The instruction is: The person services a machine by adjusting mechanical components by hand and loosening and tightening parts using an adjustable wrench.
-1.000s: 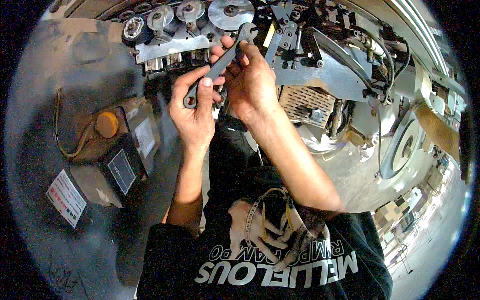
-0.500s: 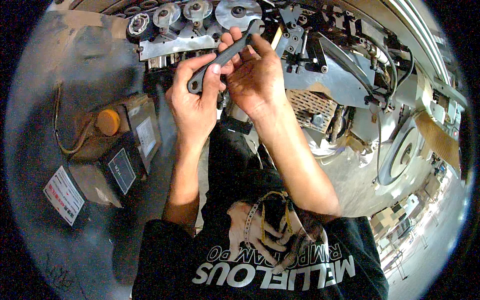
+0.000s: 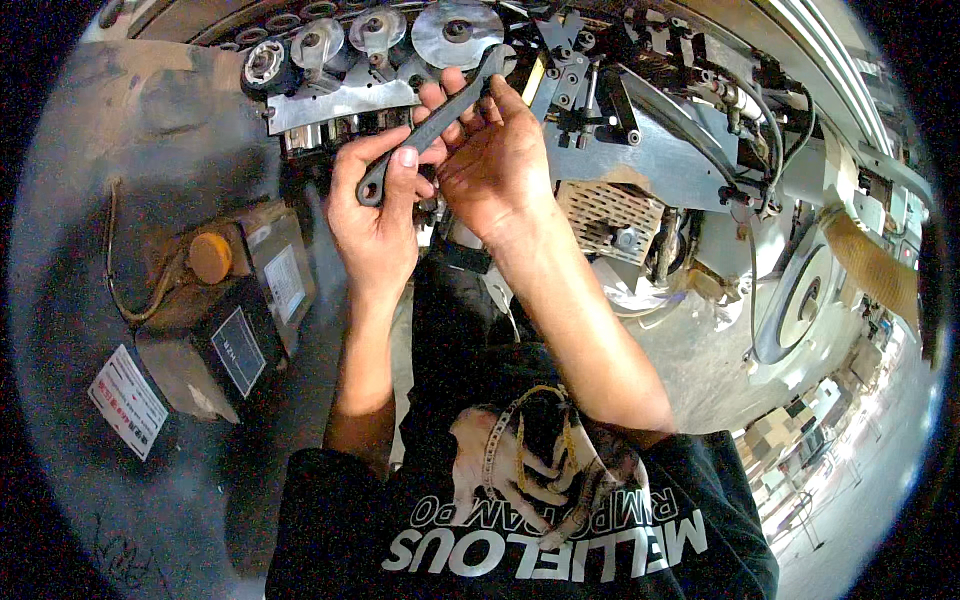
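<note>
A dark grey wrench [image 3: 432, 128] slants between my hands, its jaw end up and to the right and its holed end down and to the left. My left hand [image 3: 375, 225] grips the handle near the holed end, the thumb lying along it. Palm turned up, my right hand [image 3: 505, 165] has its fingers curled round the wrench towards the jaw, with one digit against the head. Both hands are raised in front of a machine's row of metal rollers [image 3: 458, 32] and a flat steel strip [image 3: 345, 105]. The wrench's jaw overlaps the rollers in view; contact cannot be made out.
At left is a box-like tank [image 3: 190, 365] with an orange cap [image 3: 210, 258] and a hose [image 3: 112, 270]. To the right are a steel plate [image 3: 660, 160] with linkages, a perforated cover [image 3: 600, 215], cables [image 3: 805, 130] and a large grey wheel [image 3: 795, 305].
The whole view has shifted a little, so machine, hands and wrench all sit slightly further left. The grip of both hands on the wrench looks nearly the same.
</note>
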Tool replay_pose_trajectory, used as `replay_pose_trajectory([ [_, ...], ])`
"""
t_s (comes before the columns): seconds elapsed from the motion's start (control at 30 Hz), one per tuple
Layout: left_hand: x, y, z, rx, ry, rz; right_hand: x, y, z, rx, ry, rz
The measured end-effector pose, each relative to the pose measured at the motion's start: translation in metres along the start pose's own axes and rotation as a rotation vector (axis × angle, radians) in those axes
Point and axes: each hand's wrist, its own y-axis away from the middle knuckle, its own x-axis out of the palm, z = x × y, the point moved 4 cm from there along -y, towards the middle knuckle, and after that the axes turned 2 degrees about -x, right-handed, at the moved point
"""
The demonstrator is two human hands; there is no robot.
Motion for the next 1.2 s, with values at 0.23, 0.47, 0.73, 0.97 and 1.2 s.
replay_pose_trajectory([
  [0.23, -0.003, 0.001, -0.001, -0.01, 0.012, -0.004, 0.0, -0.001, -0.003, 0.007, 0.03, -0.024],
  [0.47, -0.004, -0.001, 0.0, -0.002, 0.034, -0.004, 0.003, 0.0, -0.003, 0.03, 0.004, 0.058],
  [0.73, -0.001, -0.005, -0.005, -0.023, 0.061, 0.005, 0.004, -0.002, -0.002, 0.009, 0.054, 0.045],
  [0.97, 0.012, -0.022, -0.007, -0.074, -0.025, 0.036, -0.001, -0.012, 0.007, 0.043, -0.034, 0.052],
  [1.2, 0.039, -0.06, -0.011, 0.284, -0.532, 0.116, -0.01, -0.006, 0.0, -0.084, 0.085, 0.085],
])
